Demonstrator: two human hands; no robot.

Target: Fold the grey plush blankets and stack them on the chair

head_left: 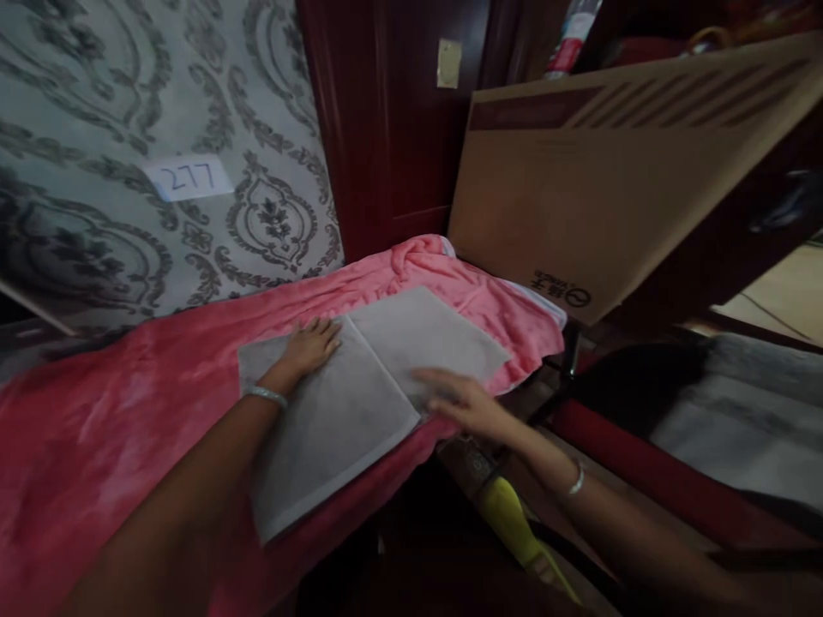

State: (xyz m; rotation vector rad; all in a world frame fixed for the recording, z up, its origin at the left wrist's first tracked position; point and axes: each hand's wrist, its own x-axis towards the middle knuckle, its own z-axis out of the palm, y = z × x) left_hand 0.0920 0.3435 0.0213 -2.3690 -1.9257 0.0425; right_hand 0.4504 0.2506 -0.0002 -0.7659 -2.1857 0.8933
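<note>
Resting palm down with fingers spread, the left hand (312,347) lies released on the left half of a gray two-panel fabric board (334,420), close to its far edge and the center seam. The right hand (466,403), blurred, is over the lower part of the right half, near the seam and the near edge; its fingers reach out loosely, with thumb and fingers apart and nothing visibly clasped. Whether it touches the fabric cannot be told.

The board lies open and flat on a pink blanket (96,403), its two halves meeting along a slanting seam. A silvery bracelet (267,395) circles the left wrist, and a metal bangle (577,478) sits on the right forearm.

Beyond the blanket stand a wall with gray damask wallpaper (276,171), bearing a paper label (189,177) marked 277, and a dark red wooden panel (411,120). To the right, a large cardboard box (546,197) leans at a tilt, with a bottle (572,38) behind its top edge. Below the right forearm is a yellow object (511,518), too blurred to identify.
</note>
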